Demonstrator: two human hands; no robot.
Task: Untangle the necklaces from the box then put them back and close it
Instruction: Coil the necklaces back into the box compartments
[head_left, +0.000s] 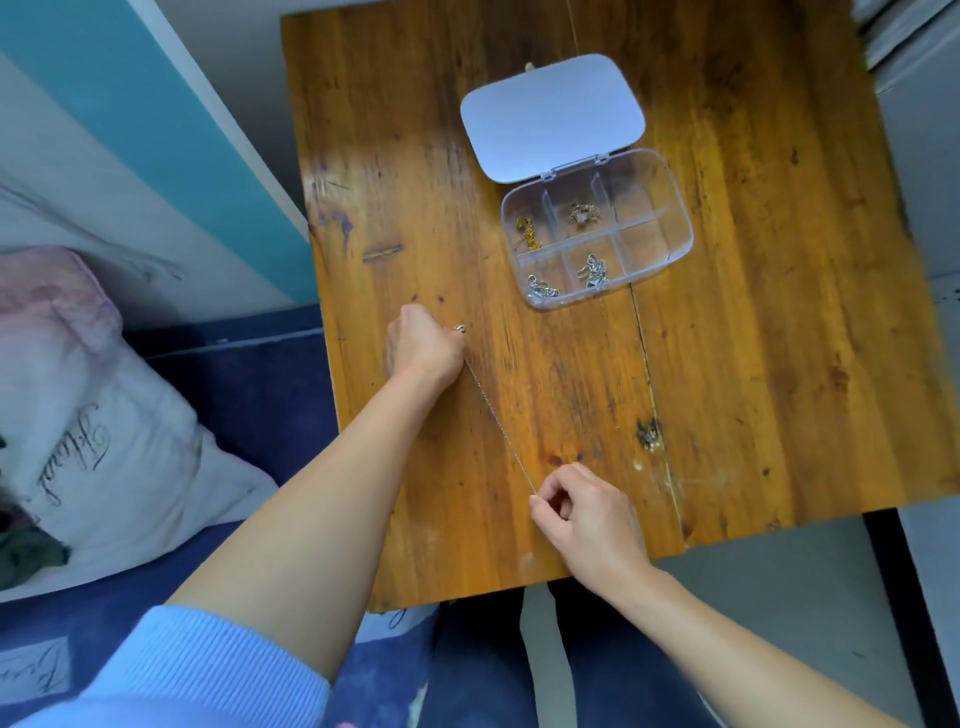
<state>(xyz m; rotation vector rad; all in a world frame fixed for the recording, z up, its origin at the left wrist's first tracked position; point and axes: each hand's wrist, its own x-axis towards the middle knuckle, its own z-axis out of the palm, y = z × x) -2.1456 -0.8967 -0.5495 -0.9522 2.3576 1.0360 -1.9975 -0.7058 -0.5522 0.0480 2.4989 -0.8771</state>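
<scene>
A thin silver necklace chain (497, 422) is stretched straight across the wooden table (753, 364) between my two hands. My left hand (423, 345) pinches its far end, where a small clasp (460, 328) sticks out. My right hand (584, 512) pinches the near end close to the table's front edge. A clear plastic box (597, 236) with several compartments lies open at the back, its white lid (550, 117) folded away. In its compartments lie a gold chain (524, 234), a coppery one (583, 213) and two silver ones (592, 271).
A white pillow with script lettering (88, 441) lies on dark blue bedding (249, 384) left of the table. A teal and white wall (156, 130) stands behind it. Grey floor (789, 597) shows to the right, past the table's front edge.
</scene>
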